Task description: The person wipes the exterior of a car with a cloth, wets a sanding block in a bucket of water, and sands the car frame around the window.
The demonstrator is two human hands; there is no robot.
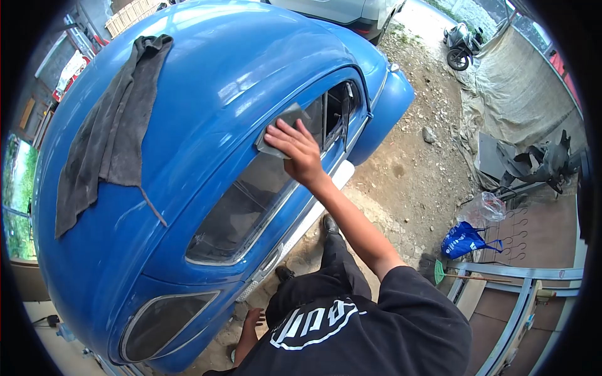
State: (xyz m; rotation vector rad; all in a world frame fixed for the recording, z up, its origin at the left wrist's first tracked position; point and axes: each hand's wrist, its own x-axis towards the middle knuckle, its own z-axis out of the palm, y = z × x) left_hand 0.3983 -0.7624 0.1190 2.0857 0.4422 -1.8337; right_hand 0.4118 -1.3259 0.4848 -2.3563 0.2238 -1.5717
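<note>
My right hand presses a grey sheet of what looks like sandpaper against the edge of the blue car's roof, above the side windows. The sheet shows on both sides of my fingers, and its middle is hidden under them. My left hand hangs low by my side, near the car's lower body, with fingers loosely apart and nothing visible in it. The rounded blue car fills the left half of the view. A dark grey cloth lies draped over its roof, left of my right hand.
A scooter stands at the upper right by a hanging tarp. A blue bag, a green broom and black plastic parts lie to the right. Behind the blue car is a light-coloured car. Stony ground runs alongside.
</note>
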